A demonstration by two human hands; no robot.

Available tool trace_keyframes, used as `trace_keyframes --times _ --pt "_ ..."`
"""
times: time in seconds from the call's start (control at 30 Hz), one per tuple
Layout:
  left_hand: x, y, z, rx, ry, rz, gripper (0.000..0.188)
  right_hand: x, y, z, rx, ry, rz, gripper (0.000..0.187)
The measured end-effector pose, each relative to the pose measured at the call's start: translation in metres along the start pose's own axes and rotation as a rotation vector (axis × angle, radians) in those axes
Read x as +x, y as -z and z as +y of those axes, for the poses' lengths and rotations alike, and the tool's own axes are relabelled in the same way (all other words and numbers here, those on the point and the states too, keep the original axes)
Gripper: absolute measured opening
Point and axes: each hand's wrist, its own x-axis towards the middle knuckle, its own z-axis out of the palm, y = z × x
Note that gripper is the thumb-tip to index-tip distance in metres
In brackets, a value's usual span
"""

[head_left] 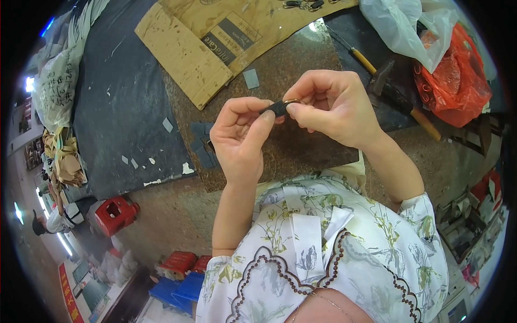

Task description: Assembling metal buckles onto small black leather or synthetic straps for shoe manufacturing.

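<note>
Above a dark brown work board (307, 153), both hands meet on a small black strap piece (277, 108) that looks like leather. My left hand (240, 134) pinches its near end between thumb and fingers. At the other end, my right hand (342, 107) is closed on a thin gold-coloured metal ring (292, 100), which touches the strap. Whether the ring passes through the strap I cannot tell. Beside my left wrist lies a small pile of dark flat pieces (203, 144). A grey square scrap (251, 78) rests on the board beyond my hands.
Flattened cardboard (183, 51) covers the far side, with several small metal-and-black items (304, 4) on it. A hammer (383, 78) and a yellow-handled tool (363, 61) lie at right, by a red plastic bag (455, 81). Another person (56, 218) is at far left.
</note>
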Motion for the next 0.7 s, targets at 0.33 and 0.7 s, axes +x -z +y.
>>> trace_keyframes --times 0.33,0.7 --pt "0.0001 -0.0050 0.0015 -0.024 -0.034 -0.079 0.018 -0.0020 -0.0008 0.0021 -0.044 0.072 0.064 0.009" --pt "0.0010 -0.0076 0.0035 -0.099 0.052 -0.044 0.017 -0.0012 -0.0006 0.0058 -0.133 0.131 0.095 0.009"
